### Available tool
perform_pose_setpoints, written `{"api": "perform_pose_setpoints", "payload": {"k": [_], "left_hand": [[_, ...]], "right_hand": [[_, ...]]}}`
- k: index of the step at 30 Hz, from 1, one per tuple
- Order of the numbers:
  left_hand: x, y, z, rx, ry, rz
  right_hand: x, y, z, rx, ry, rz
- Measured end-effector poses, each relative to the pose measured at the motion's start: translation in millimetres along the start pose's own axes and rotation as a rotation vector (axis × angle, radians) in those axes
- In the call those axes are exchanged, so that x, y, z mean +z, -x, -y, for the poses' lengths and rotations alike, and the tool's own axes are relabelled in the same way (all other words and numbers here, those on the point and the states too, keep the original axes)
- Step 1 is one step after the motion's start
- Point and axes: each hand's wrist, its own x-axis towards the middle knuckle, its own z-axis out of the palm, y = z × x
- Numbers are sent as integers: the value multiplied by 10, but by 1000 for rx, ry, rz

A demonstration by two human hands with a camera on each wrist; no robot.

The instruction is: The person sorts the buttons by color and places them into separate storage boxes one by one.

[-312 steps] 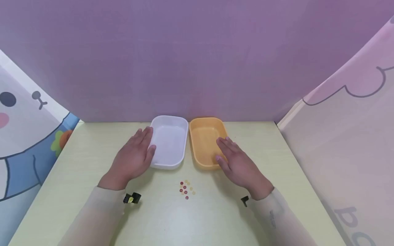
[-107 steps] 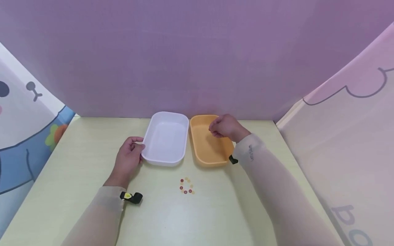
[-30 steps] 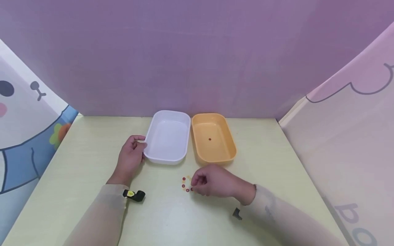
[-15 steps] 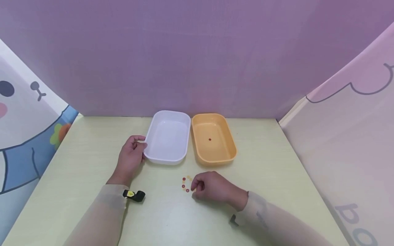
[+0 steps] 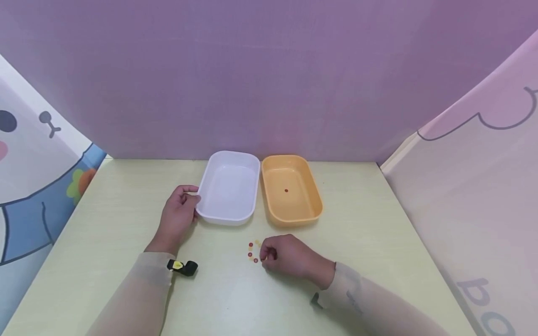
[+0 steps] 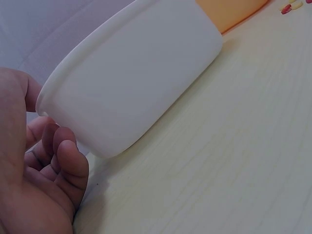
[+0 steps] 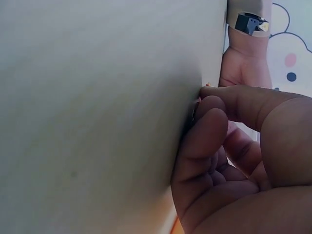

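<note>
My left hand holds the near-left rim of the white tray; in the left wrist view the thumb and a finger pinch its edge. On the table in front of the trays, my right hand has thumb and index fingertips together at a small red bead, mostly hidden by them. Left of those fingertips lie several small beads in a loose ring, red ones and yellow ones. One red bead lies inside the orange tray.
The orange tray stands just right of the white one, both near the table's back edge. Behind the pale table rises a purple wall. Printed cartoon panels flank both sides.
Since 3.6 s ago my right hand has come from the orange tray, leaving a red bead there, to the beads on the table. Over the last second it shifted slightly; my left hand stayed.
</note>
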Motion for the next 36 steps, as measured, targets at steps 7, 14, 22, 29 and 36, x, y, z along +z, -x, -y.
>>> {"api": "perform_pose_setpoints", "payload": {"k": [7,14,22,29,36], "left_hand": [[1,-7,12,-1,6,-3],[0,-11,19,-14,7,-1],[5,-5,-3,-20,8,-1],[9,-5,-2,-10,-1,-3],[12,-19,33,-6,-5,-6]], "right_hand": [[18,-30,-9,-2,22,-23],[30,-34,-12,-17,32,-30],[35,-37,-11,38,23,-19],[35,-32,-8,60,33,-9],[8,-15,-17,68,-1,14]]}}
